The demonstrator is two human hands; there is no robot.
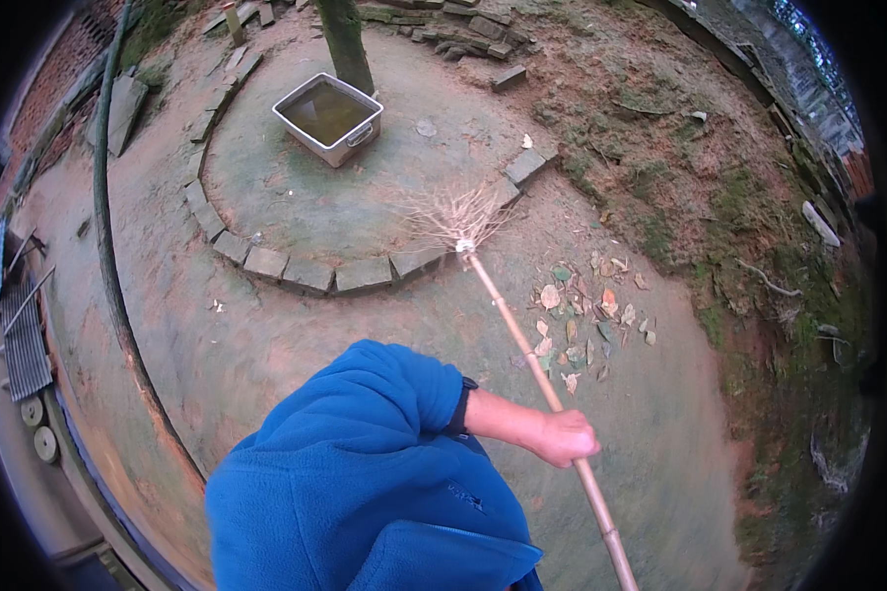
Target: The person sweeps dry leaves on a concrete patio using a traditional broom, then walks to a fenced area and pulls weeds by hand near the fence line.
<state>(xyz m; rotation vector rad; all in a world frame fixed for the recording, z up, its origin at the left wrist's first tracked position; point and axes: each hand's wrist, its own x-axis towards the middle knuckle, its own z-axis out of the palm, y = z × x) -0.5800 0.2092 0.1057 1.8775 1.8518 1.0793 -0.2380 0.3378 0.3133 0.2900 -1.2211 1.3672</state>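
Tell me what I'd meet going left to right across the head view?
Grey corrugated sheets → long dark hose → square metal tub of murky water → bamboo-handled twig broom → pile of dry fallen leaves → mossy earth bank.

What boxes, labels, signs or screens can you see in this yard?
No packages, labels, signs or screens show.
Nearest to a box: a square metal tub of murky water, beside the tree trunk.
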